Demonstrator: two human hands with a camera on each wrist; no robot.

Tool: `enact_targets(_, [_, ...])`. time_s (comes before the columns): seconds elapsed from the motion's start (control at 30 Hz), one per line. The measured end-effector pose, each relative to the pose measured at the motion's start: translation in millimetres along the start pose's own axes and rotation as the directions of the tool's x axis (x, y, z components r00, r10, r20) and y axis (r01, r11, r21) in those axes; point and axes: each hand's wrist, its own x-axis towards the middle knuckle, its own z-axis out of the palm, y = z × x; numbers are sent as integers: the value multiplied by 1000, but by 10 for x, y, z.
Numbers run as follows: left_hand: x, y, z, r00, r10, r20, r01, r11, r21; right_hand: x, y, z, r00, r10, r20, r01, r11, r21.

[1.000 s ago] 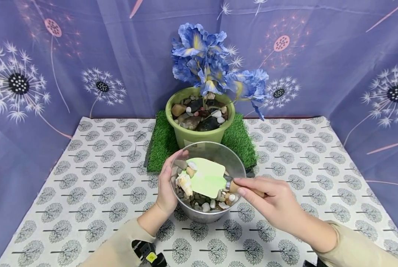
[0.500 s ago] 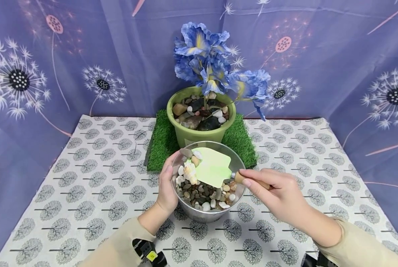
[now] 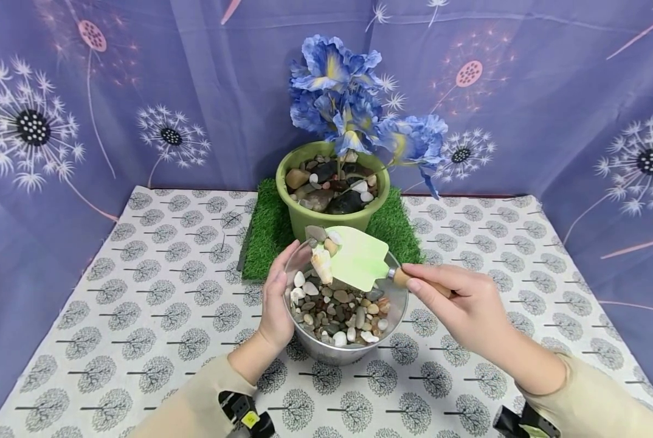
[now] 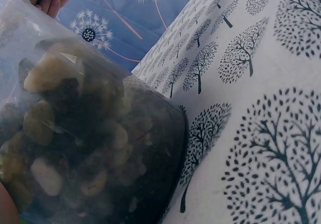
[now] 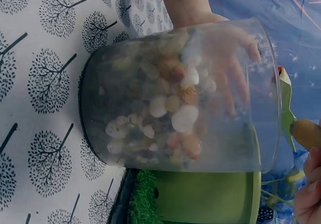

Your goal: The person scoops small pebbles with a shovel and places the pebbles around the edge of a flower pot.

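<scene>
A clear plastic bucket [image 3: 326,353] of mixed pebbles [image 3: 332,310] stands in the middle of the table. My left hand [image 3: 277,304] rests against its left side. Through the clear wall, the right wrist view shows that hand's fingers [image 5: 235,81] spread along it. My right hand [image 3: 466,307] holds the wooden handle of a light green garden trowel [image 3: 359,261], fingers curled round it. The blade is over the bucket's far rim, with a conch-like seashell [image 3: 322,264] and several stones [image 3: 317,233] at its left end.
Just behind the bucket, a green flowerpot [image 3: 326,224] with blue irises [image 3: 348,97] and stones stands on an artificial grass mat [image 3: 397,234]. A tree-print cloth [image 3: 184,310] covers the table. Purple dandelion curtains [image 3: 239,73] enclose the back and sides.
The trowel with its load has risen from inside the bucket and moved away from me, up to the far rim. The left hand has stayed on the bucket's side.
</scene>
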Motion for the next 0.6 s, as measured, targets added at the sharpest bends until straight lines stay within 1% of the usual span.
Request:
enact_targets(0.17, [1, -16, -11, 998, 59, -1, -59, 997, 43, 21, 12, -32, 1000, 18, -7, -18, 1000, 15])
enact_targets(0.23, [6, -18, -14, 998, 61, 0, -61, 997, 54, 27, 18, -42, 1000, 29, -11, -28, 999, 22])
enact_targets(0.43, [10, -22, -23, 997, 72, -2, -71, 992, 108, 32, 47, -61, 998, 50, -25, -50, 998, -24])
enact_targets(0.53, [5, -17, -23, 997, 74, -2, -74, 991, 110, 38, 62, -59, 999, 46, -29, -47, 998, -30])
enact_targets(0.6, [2, -15, -23, 998, 66, -3, -65, 993, 96, 42, 70, -57, 998, 48, -32, -48, 998, -27])
